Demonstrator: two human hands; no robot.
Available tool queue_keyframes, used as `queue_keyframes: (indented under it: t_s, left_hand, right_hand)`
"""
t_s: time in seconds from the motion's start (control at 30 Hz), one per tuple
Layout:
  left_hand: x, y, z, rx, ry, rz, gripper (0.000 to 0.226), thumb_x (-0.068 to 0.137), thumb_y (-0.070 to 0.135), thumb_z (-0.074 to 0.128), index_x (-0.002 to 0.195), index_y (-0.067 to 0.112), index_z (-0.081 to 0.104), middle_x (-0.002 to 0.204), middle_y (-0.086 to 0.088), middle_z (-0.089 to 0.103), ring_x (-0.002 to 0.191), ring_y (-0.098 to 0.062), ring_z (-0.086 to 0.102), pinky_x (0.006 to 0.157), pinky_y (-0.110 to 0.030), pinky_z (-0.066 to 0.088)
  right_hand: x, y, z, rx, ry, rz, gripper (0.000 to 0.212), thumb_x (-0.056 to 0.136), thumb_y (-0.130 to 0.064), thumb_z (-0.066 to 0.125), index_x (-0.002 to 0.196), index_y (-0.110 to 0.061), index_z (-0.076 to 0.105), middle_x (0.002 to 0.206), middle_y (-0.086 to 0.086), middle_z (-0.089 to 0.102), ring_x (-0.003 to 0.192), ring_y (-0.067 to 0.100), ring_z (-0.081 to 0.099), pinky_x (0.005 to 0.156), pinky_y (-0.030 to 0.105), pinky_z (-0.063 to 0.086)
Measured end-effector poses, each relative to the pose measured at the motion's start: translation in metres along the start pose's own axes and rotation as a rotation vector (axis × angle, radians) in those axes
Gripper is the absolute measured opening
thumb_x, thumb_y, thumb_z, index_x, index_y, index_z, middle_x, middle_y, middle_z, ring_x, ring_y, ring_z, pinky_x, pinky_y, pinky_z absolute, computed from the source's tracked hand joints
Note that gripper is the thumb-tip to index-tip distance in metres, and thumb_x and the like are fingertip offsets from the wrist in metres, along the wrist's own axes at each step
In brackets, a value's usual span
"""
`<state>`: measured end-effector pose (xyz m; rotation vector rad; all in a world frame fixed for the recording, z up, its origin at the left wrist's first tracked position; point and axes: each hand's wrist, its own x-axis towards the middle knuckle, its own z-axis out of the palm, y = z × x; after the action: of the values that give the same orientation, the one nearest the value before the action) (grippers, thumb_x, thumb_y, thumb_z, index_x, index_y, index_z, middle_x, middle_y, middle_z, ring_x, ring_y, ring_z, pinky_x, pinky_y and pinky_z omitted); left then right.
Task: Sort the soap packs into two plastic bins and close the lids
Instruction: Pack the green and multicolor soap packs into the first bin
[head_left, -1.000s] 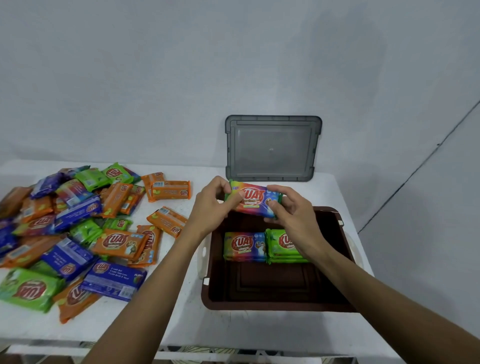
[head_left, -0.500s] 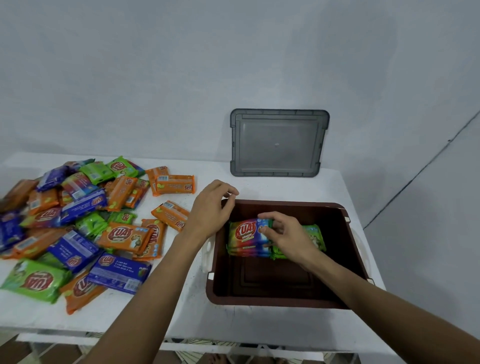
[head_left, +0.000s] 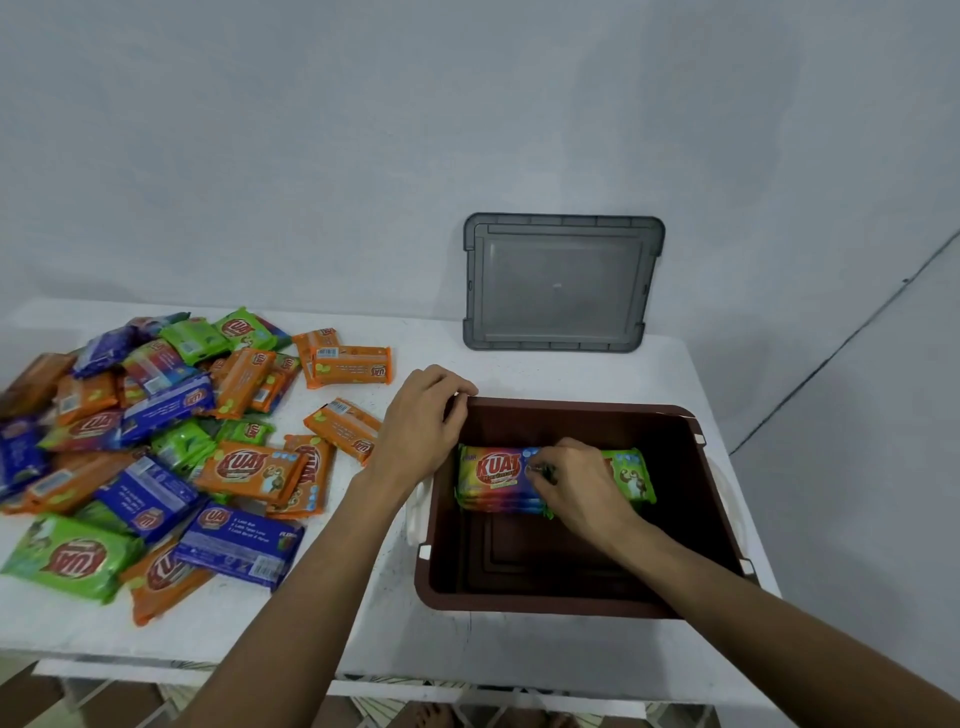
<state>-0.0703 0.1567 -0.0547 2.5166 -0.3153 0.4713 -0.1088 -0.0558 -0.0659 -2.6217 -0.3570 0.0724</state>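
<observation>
head: right hand inside brown bin, grip pinching rainbow soap pack on top of a stack at the far side, green pack just beside. left hand grip curled on bin's far-left rim. loose packs piled on table left; grey lid leaning on wall.

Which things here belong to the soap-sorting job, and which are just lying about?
Job:
brown plastic bin
grey plastic lid, leaning on the wall
rainbow soap pack in the bin, held by the right hand
green soap pack beside it
heap of orange, green and blue soap packs
left hand, holding the bin's corner rim

Lying about:
white table
pale wall
</observation>
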Motion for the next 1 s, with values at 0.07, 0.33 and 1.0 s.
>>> queue_keyframes:
  t_s: [0.07,0.33,1.0]
  left_hand:
    - [-0.001,0.000,0.000,-0.002,-0.001,-0.006,0.018,0.096,0.018,0.053,0.106,0.018,0.068,0.105,0.002,0.060,0.100,-0.011,0.050,0.082,-0.017,0.034]
    - [-0.007,0.001,-0.005,-0.017,-0.041,-0.050,0.023,0.097,0.027,0.051,0.114,0.020,0.065,0.110,0.002,0.061,0.104,-0.012,0.051,0.084,-0.021,0.038]
    - [-0.058,-0.127,-0.123,0.018,-0.036,-0.409,0.029,0.098,0.031,0.052,0.124,0.022,0.061,0.113,0.002,0.065,0.095,-0.009,0.060,0.080,-0.028,0.051]
  right_hand:
    - [0.000,-0.001,0.000,-0.017,-0.015,-0.014,0.022,0.097,-0.020,0.059,0.111,-0.008,0.071,0.111,0.008,0.062,0.090,0.014,0.059,0.072,0.014,0.040]
    - [0.008,-0.003,-0.011,-0.057,0.033,-0.058,0.018,0.094,-0.025,0.059,0.103,-0.013,0.070,0.097,0.000,0.060,0.086,0.014,0.060,0.071,0.025,0.049]
    - [0.139,-0.159,-0.005,0.042,-0.016,-0.243,0.019,0.093,-0.034,0.053,0.097,-0.025,0.070,0.087,-0.006,0.072,0.076,0.016,0.062,0.068,0.031,0.051]
